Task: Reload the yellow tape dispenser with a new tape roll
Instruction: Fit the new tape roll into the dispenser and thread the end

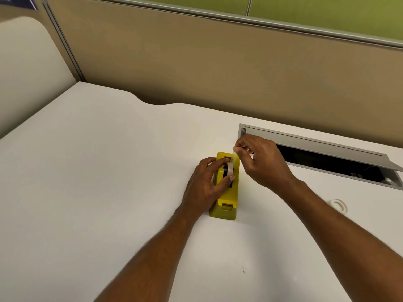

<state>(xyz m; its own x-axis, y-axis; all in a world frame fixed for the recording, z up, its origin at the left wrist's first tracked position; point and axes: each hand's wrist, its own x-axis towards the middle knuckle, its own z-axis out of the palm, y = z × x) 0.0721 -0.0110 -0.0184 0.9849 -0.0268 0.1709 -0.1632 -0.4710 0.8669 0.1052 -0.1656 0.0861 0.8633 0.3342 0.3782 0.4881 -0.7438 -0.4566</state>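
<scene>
The yellow tape dispenser (pixel 226 192) lies on the white desk (pixel 109 171), its long axis running away from me. A tape roll (pixel 229 168) on a black hub sits in its middle slot. My left hand (pixel 205 186) rests on the dispenser's left side, thumb and fingers around the roll. My right hand (pixel 259 162) hovers over the far end and pinches the free strip of clear tape (pixel 234 156), which is pulled up from the roll toward the far end.
An open cable tray with a raised grey lid (pixel 316 147) is sunk into the desk at the back right. A small white empty tape core (pixel 338 204) lies on the desk at my right forearm. A beige partition (pixel 218 66) backs the desk.
</scene>
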